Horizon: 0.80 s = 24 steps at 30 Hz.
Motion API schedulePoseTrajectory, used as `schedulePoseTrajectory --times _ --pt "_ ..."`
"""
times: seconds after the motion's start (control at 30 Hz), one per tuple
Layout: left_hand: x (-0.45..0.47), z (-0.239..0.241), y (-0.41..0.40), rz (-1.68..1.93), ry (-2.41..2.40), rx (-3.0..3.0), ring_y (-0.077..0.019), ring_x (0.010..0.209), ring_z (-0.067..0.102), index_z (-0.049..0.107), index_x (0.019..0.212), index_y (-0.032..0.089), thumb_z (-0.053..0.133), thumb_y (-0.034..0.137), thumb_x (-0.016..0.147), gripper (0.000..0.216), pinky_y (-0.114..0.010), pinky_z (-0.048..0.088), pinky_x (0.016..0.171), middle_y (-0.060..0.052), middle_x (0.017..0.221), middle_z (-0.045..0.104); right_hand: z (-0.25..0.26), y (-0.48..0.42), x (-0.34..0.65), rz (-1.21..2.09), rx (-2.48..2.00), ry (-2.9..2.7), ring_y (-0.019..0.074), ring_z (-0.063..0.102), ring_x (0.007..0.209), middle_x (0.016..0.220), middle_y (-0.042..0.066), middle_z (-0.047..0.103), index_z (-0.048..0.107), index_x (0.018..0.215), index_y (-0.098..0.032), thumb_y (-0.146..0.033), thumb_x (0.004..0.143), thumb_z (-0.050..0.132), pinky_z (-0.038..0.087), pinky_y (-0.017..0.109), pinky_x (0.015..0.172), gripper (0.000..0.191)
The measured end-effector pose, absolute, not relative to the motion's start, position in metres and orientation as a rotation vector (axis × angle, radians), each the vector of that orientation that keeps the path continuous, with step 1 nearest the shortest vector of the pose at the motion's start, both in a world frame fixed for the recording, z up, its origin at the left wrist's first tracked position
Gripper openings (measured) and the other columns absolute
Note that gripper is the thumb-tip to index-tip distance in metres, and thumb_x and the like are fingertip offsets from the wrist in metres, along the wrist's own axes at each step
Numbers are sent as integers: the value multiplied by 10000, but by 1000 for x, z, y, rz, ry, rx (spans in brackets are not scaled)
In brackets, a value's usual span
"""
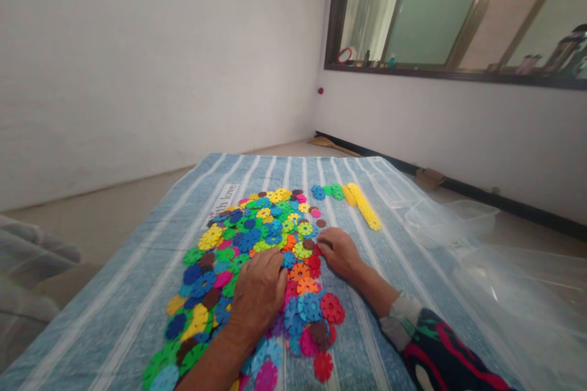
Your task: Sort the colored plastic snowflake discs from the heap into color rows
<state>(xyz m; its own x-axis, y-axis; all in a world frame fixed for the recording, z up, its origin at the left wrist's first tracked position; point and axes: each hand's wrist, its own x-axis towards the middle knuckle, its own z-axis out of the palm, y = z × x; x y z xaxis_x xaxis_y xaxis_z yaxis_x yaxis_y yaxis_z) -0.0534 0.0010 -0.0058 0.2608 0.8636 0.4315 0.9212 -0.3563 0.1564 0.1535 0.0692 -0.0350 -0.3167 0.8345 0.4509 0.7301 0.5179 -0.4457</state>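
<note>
A heap of plastic snowflake discs [250, 238] in many colours covers the middle of the cloth. My left hand [259, 287] rests palm down on the heap, its fingers bent together and their tips hidden. Beside its fingers lies a blue disc [288, 259]. At the heap's right edge is my right hand [340, 250], fingers curled inward near a red disc [317, 250] and a brown disc [309, 244]. Whether anything sits in either hand's fingers is hidden. Farther back, a row of yellow discs [367, 208] lies overlapped, with green discs [337, 192] and a blue disc [318, 192] to its left.
A blue-and-white striped cloth [123, 311] covers the table. Clear plastic containers [452, 220] stand along its right side. A white wall [160, 61] rises behind, and a window [435, 12] is at the right. Something wrapped in clear plastic [36, 250] is at the left.
</note>
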Motion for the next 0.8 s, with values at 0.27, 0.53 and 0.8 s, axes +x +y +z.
schedulePoseTrajectory --times 0.27,0.53,0.8 --pt "-57 3 3 -611 -1798 -2421 -258 1006 588 625 931 144 475 214 817 201 -410 457 912 -124 1054 657 -34 68 155 201 -1217 -2157 159 549 852 827 32 642 626 723 -189 -146 821 531 383 268 792 143" --pt "-61 12 3 -532 -1910 -2439 -234 961 584 611 919 144 444 186 834 193 -368 450 878 -104 973 654 -35 68 159 198 -1187 -2182 167 547 889 861 40 641 634 721 -193 -161 822 535 382 272 816 145" --pt "-69 18 5 -512 -1957 -2298 -245 887 580 610 858 153 414 199 838 203 -377 458 815 -97 896 656 -33 67 161 220 -1185 -2208 163 546 893 877 41 639 640 734 -189 -171 833 528 383 271 824 151"
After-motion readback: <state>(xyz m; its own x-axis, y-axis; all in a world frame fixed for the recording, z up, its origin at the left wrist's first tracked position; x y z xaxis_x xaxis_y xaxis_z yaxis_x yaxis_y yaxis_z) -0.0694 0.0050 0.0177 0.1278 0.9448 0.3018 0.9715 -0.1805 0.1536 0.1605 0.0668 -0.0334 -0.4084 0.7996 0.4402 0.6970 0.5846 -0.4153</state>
